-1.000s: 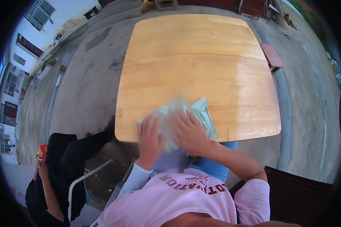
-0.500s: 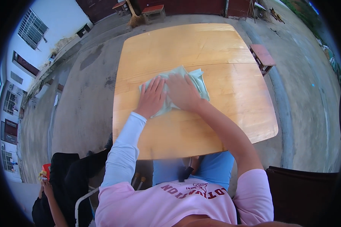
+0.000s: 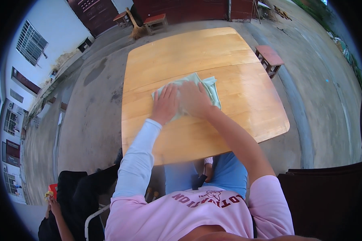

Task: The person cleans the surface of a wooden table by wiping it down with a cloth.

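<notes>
A pale green cloth (image 3: 211, 89) lies spread and wrinkled on the middle of a light wooden table (image 3: 161, 52). On its left part rests my left hand (image 3: 165, 104), flat and open with the fingers pointing away from me. My right hand (image 3: 194, 100) lies flat on the cloth too, right beside the left one; motion blurs its fingers a little. Loose folds of the cloth stick out past the right hand and beyond the fingertips. Both palms cover its middle, and neither hand grips it.
A small red-topped stool (image 3: 270, 56) stands right of the table. At the back are another stool (image 3: 155, 19) and a broom (image 3: 136, 29). A person in black (image 3: 74, 201) sits at lower left, holding something small. A dark brown chair or panel (image 3: 321, 197) is at lower right.
My view has shifted slightly, so the table and surroundings sit a little differently. Both hands stay flat on the cloth, which remains at about the same place on the table.
</notes>
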A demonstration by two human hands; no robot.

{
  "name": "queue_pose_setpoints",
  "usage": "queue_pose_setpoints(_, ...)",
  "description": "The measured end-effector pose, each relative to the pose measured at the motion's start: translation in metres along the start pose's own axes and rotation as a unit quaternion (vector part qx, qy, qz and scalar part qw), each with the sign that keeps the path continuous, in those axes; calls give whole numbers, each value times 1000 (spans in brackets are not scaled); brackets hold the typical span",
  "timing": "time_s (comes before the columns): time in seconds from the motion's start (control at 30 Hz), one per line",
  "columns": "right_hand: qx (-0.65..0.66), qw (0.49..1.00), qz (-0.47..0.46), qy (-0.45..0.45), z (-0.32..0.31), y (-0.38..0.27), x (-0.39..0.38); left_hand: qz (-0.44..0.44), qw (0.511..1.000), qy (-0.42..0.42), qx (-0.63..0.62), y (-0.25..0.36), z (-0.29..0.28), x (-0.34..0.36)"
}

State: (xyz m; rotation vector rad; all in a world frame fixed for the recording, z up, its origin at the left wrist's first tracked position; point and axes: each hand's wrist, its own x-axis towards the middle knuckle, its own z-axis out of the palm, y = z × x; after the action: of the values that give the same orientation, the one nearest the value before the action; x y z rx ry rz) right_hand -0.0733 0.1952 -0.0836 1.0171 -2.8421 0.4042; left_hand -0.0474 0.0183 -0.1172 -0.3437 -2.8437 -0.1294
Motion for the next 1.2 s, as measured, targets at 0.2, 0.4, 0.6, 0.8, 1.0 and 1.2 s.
queue_pose_setpoints(0.2, 22, 997, -63, 43, -9, -23, -132, 75, 995, -39, -46, 75, -54, -101)
queue_pose_setpoints(0.4, 45, 999, -7, 2, -28, -42, -186, 115, 987, -96, -53, 106, -67, -129)
queue_pose_setpoints(0.6, 52, 998, -40, 18, -25, 7, -134, 168, 980, -88, -59, 81, -49, -59)
queue_pose_setpoints(0.8, 31, 999, -16, 37, -26, 66, -59, 153, 987, -16, -39, 58, 6, 33)
queue_pose_setpoints(1.0, -31, 998, 42, 30, -31, 87, -2, 95, 995, -2, -29, 50, 22, 99)
queue_pose_setpoints(1.2, -49, 994, 94, 33, -23, 91, 10, 54, 998, -4, -14, 54, 26, 118)
